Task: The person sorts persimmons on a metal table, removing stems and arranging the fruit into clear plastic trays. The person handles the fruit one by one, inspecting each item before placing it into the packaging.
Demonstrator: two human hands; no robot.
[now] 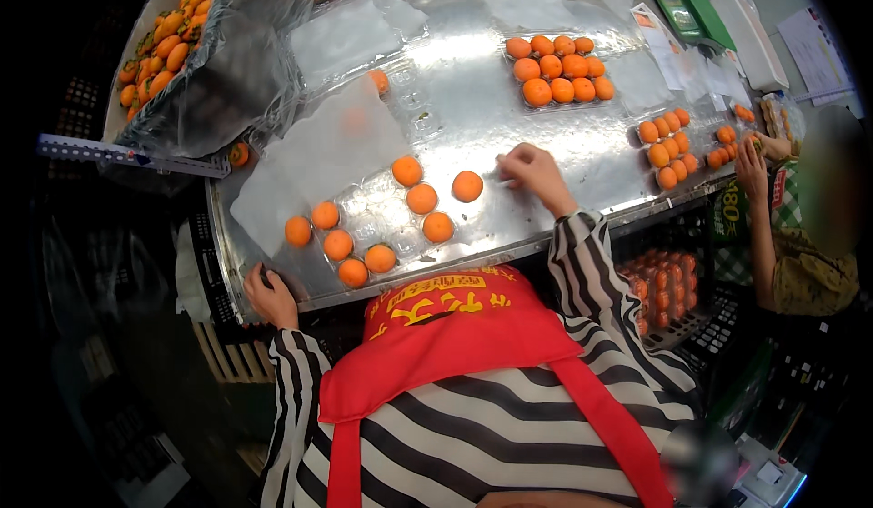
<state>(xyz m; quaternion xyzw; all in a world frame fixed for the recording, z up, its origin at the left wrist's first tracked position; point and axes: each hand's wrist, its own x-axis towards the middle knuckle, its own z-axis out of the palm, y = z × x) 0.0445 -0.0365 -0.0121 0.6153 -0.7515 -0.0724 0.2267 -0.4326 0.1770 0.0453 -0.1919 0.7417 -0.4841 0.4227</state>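
Observation:
My right hand is over the metal table with its fingers curled together; anything pinched in them is too small to make out. A lone orange persimmon sits just left of it. My left hand is at the table's near left corner, its fingers bent around a small dark thing I cannot name. Between my hands lies a clear plastic tray, part filled with persimmons in several of its hollows. Another persimmon stands by its left side, next to a translucent white sheet.
A lined box of persimmons stands at the far left. Filled trays sit across the table, and a green-lidded scale is at the back right. At right, a co-worker's hands handle fruit. Packed trays are in a crate below.

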